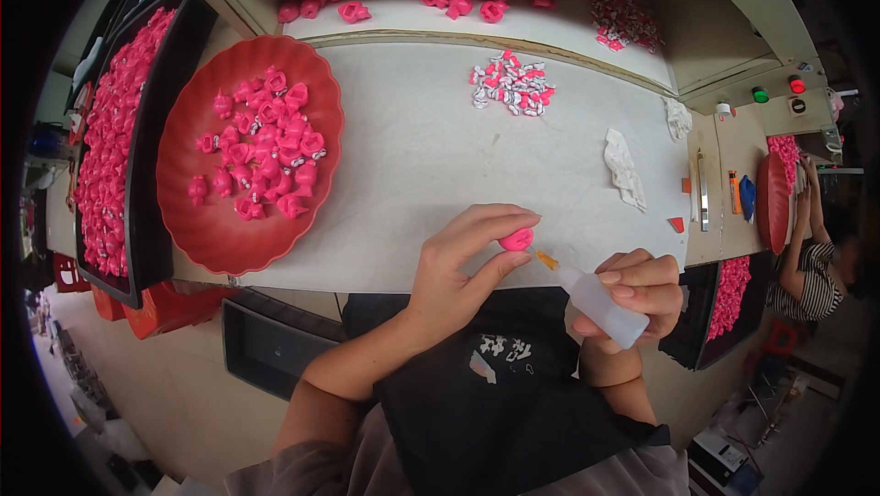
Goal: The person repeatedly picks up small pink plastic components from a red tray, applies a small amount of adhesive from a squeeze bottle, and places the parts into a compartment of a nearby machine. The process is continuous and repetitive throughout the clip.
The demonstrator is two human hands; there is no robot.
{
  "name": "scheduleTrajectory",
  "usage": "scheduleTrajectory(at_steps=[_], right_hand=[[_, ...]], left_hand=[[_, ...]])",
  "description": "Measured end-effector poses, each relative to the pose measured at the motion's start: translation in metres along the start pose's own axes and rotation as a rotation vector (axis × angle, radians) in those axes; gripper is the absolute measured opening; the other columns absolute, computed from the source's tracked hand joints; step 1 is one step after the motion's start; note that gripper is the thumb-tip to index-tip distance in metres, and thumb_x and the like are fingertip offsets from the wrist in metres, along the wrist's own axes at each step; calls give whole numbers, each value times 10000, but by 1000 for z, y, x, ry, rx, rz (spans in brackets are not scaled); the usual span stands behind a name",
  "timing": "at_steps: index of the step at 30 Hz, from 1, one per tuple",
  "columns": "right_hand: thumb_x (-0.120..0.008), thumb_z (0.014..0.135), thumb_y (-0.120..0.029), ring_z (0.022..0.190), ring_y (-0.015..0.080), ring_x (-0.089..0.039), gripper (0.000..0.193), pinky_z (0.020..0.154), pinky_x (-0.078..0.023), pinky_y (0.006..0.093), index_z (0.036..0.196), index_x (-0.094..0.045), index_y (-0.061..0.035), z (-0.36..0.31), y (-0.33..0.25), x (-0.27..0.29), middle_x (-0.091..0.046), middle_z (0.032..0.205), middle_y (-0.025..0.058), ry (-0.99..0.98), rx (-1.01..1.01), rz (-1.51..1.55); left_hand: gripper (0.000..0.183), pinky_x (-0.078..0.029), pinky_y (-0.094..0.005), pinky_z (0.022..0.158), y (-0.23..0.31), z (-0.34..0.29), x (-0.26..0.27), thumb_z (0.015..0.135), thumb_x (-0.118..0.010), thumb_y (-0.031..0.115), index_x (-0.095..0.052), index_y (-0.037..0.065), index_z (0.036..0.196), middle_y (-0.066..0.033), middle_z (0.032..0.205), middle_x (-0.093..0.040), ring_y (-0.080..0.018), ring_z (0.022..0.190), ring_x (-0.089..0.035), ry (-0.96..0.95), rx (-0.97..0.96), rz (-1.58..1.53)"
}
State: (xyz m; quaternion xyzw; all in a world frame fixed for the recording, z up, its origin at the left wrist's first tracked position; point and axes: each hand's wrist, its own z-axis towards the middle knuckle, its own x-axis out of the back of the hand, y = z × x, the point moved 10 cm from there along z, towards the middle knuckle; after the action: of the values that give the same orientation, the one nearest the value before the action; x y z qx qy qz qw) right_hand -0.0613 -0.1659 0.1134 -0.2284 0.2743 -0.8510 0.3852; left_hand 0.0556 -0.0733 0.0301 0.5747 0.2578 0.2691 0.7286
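Between the thumb and fingers of my left hand (465,262) is a small pink plastic part (517,239), held over the front edge of the white-covered table. My right hand (642,292) is closed around a translucent squeeze bottle (605,305) with a thin needle tip on an orange base. That tip points at the pink part and reaches it or nearly so; I cannot tell if they touch. Farther back on the table lies a pile of small white and pink pieces (513,83). To the left, a red scalloped tray (188,212) holds many pink parts.
A black crate (137,281) full of pink parts stands at the far left. More pink parts (458,6) lie on the shelf behind. Crumpled white tissue (625,169) rests at right. A co-worker (811,267) sits at the far right beside another red tray (772,203).
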Motion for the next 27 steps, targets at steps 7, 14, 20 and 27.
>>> scheduleTrajectory(at_steps=[7, 14, 20, 27], right_hand=[[-822, 585, -157, 606, 123, -498, 441, 485, -440, 203, 858, -503, -22, 0, 2, 4, -506, 791, 88, 17, 13, 42], [-826, 574, -177, 618, 124, -503, 436, 517, -445, 206, 845, -517, -35, 0, 5, 0, -510, 794, 79, 19, -41, 30], [-836, 542, -76, 621, 152, -545, 473, 522, -455, 247, 902, -530, -46, 1, 7, -1, -552, 876, 111, -50, -86, 60], [-751, 650, -42, 701, 168, -558, 353, 565, -493, 252, 908, -510, -19, 18, 40, 38, -516, 877, 101, 132, -172, 157]], left_hand=[[295, -441, -283, 843, -6, -1, -5, 758, -615, -25, -589, -9, 1051, -125, 1082, -548, -178, 993, -534, -77, 98, -37], [294, -441, -287, 848, -3, 0, -7, 757, -611, -29, -590, -9, 1049, -129, 1087, -548, -190, 999, -534, -88, 85, -28], [288, -441, -287, 849, -8, -1, -6, 760, -610, -25, -590, -7, 1047, -129, 1089, -548, -194, 1004, -533, -86, 75, -17], [277, -434, -274, 838, -22, 1, 11, 776, -596, -22, -580, -8, 1052, -106, 1065, -564, -166, 920, -558, 23, 172, -227]])
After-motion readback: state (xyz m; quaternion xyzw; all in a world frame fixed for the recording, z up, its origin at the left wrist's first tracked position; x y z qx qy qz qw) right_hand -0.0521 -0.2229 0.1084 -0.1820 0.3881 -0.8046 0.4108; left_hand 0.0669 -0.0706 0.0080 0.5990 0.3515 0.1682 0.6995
